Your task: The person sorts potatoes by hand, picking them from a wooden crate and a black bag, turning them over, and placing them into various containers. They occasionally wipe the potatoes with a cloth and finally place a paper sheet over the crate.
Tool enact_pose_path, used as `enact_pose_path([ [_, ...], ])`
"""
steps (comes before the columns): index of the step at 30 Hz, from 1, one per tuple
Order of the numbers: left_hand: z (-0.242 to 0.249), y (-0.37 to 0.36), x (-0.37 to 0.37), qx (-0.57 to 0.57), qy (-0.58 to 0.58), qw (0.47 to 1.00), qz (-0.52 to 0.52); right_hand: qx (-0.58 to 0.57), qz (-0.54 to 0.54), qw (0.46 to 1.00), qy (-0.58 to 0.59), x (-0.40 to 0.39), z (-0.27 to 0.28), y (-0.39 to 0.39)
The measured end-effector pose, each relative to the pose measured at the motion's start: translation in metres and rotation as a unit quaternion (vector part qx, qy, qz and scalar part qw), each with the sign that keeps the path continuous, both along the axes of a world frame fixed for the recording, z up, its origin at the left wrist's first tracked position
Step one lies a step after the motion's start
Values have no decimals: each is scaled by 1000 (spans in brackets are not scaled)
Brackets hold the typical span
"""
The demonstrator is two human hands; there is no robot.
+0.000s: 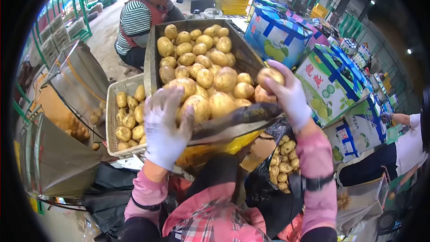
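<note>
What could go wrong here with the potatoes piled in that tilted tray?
The tilted tray is heaped, so potatoes near its low front edge could roll off when the left hand pulls one out. The right hand holds a potato by fingertips only; in gloves, that grip might slip and miss the black bag.

potato [270, 75]: tan, oval, raised over tray edge | potatoes [204, 69]: heaped in tilted dark tray [152, 54]
</note>
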State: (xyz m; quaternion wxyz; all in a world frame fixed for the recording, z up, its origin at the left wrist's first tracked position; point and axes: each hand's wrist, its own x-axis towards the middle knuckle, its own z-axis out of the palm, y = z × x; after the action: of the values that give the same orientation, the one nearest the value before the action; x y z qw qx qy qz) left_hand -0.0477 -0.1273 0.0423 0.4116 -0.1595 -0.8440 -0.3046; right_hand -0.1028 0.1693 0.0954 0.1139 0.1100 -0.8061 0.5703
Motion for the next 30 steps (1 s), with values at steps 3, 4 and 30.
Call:
enact_pose_path([
  [3,-18,0,-6,-70,-55,996,31,268,-31,961,64,-119,-12,-22],
  [4,-13,0,-6,-68,-60,996,23,360,-28,931,60,-143,-13,-32],
  [30,-43,9,-14,61,-185,980,33,198,-340,832,-390,187,-323,397],
])
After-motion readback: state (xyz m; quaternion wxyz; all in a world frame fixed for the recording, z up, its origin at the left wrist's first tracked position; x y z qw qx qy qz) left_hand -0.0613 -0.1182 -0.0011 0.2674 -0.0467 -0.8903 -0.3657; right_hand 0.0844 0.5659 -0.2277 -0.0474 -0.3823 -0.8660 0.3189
